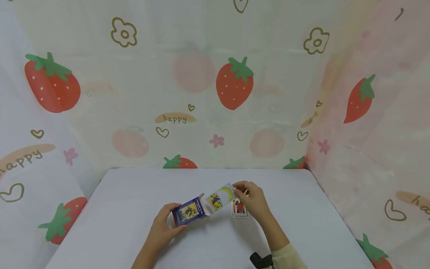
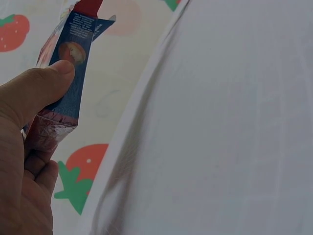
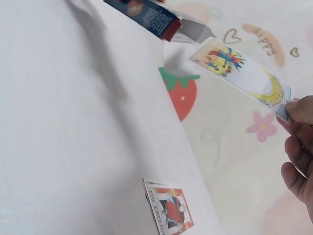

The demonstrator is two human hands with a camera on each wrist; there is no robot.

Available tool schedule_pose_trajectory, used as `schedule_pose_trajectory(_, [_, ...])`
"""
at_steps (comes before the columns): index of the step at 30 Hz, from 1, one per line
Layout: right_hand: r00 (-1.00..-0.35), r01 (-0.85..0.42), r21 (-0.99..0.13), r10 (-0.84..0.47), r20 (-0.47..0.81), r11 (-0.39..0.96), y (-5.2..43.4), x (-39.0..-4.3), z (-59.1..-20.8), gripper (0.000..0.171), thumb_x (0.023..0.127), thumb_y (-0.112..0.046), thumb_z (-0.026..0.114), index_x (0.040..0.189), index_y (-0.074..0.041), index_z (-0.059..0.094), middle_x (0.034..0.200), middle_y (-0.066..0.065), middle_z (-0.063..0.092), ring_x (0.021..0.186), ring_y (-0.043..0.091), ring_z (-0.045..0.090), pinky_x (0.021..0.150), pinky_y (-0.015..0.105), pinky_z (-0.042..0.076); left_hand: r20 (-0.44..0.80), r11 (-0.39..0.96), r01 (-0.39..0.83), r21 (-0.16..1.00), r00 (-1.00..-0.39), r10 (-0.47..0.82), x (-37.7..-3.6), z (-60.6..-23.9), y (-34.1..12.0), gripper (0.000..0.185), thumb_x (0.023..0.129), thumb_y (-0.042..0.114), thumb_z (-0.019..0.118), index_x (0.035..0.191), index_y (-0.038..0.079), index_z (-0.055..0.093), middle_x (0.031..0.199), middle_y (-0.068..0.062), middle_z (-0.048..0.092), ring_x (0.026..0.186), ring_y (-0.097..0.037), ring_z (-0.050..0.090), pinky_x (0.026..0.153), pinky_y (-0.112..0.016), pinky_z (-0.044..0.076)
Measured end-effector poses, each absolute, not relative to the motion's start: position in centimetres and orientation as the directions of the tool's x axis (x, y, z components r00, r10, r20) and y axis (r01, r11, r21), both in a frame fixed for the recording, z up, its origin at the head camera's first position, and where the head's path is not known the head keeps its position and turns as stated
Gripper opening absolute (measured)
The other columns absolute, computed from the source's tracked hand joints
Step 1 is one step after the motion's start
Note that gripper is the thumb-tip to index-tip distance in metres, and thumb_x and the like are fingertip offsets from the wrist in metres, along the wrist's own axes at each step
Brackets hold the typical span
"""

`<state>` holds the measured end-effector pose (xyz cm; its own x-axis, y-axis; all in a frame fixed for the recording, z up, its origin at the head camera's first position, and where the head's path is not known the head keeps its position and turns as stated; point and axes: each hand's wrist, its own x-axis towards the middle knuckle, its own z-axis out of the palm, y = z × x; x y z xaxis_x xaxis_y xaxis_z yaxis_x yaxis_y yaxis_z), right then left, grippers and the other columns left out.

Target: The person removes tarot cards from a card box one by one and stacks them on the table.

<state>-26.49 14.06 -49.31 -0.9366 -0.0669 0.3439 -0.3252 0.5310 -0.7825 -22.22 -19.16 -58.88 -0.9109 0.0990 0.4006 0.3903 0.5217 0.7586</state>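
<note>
My left hand [image 1: 162, 226] grips a blue card box [image 1: 189, 212] by its long edges, thumb on one narrow side and fingers on the other. The box is tilted, its flap [image 1: 205, 214] folded out at the upper right end. With thumb and fingertips, my right hand [image 1: 253, 200] pinches the far end of an illustrated card [image 1: 220, 197]. The card's near end is right at the box's opened end, and a red, blue and yellow figure shows on its face. Below the right hand, a small stack of cards [image 1: 240, 210] lies face up on the table.
A white cloth covers the table [image 1: 134, 190]. Strawberry-patterned curtains [image 1: 201, 82] stand behind it and at both sides. A black strap-like object [image 1: 261, 260] shows at the right wrist, beside a pale sleeve [image 1: 288, 257].
</note>
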Motion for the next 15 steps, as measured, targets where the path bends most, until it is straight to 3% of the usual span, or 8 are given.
schedule_pose_trajectory(15, [-0.944,-0.311,-0.738,-0.107,0.311,0.598,16.1,-28.1,-49.2,0.014,0.095,-0.011,0.072,0.108,-0.014,0.077,0.092,-0.003,0.069,0.088,0.013,0.057,0.077,0.029,0.051,0.385,0.531,0.376,0.759,-0.917,0.099,-22.2,-58.8,-19.0,0.077,0.07,0.019,0.096,0.137,0.013,0.058,0.136,0.002,0.059,0.129,-0.022,0.057,0.113,-0.052,0.048])
